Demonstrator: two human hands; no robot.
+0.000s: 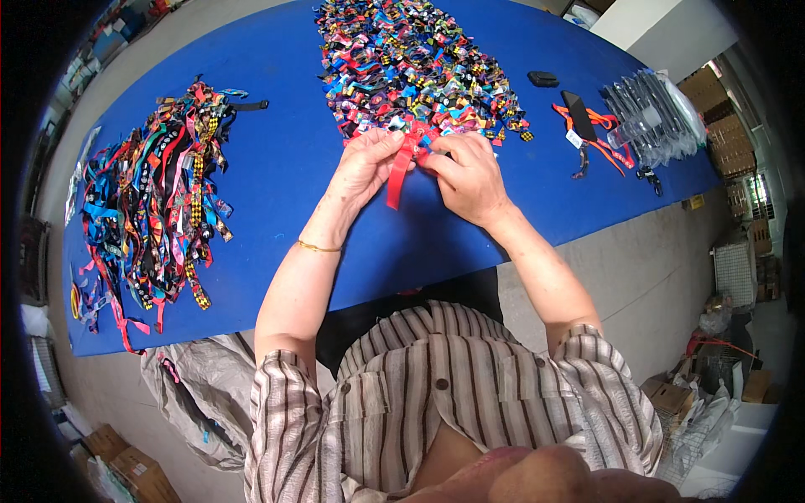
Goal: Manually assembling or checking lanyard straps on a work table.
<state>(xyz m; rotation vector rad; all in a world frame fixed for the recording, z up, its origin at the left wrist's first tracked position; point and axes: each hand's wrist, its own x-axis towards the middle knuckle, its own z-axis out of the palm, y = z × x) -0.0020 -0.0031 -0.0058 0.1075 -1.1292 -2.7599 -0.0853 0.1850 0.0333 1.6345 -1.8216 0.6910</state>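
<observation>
Above the blue table [277, 50], my two hands hold a red fabric strap between them. My left hand [366, 163] pinches the strap [397, 186] near its upper part, and one flat end hangs down toward me. On the other side my right hand [470, 178] has its fingers closed on the bunched part of the same strap; the fingertips partly hide it. Just beyond both hands lies a large heap of colourful patterned straps [411, 71], reaching to the table's far edge.
A second pile of long printed straps [155, 193] lies at the left. To the right are clear-bagged dark items [650, 113], an orange strap [616, 159], a black flat object [577, 116] and a small black case [542, 79]. A grey sack [201, 390] sits below the table's left edge.
</observation>
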